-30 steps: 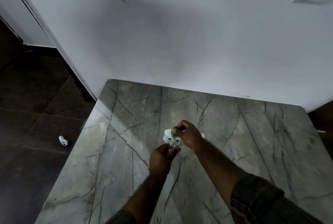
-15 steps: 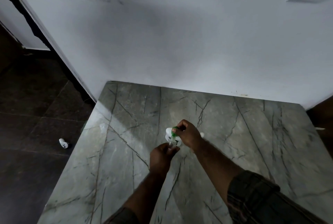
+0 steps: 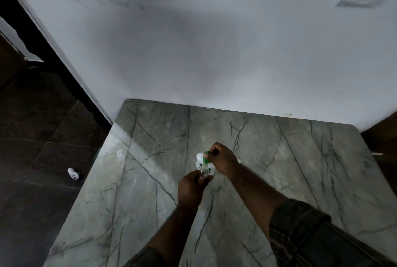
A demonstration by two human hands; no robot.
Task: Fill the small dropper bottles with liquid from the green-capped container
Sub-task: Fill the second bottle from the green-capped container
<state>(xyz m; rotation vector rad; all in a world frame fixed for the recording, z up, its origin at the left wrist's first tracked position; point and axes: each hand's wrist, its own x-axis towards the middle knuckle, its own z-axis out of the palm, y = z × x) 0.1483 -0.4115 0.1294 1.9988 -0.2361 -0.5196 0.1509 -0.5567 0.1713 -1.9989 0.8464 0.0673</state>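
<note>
Mid-fill, by the look of it. The left hand (image 3: 191, 184) has its fingers curled round a small dropper bottle (image 3: 203, 172), which is clear and held approx. upright just above the marble table (image 3: 150, 180), near its centre. The right hand (image 3: 222, 159), just beyond it and to the right, has fingers and thumb bunched in a pinch on the green-capped container (image 3: 206, 159). Only the green end shows, pointing down at the bottle's mouth (touching or just off it; too small to tell).

Done so far: hard to say. The liquid level in the bottle can't be read, so I'd only judge that one bottle is being filled.

Some white pieces (image 3: 199, 156) lie on the table right behind the hands. They may be more bottles or loose caps, can't tell which, or whether any are filled. A small clear item (image 3: 119, 154) sits well apart at the table's left edge, and a white object (image 3: 74, 174) lies on the dark floor further left.

Left to do, prob.: top off this bottle, cap it, then repeat for any others.
</note>
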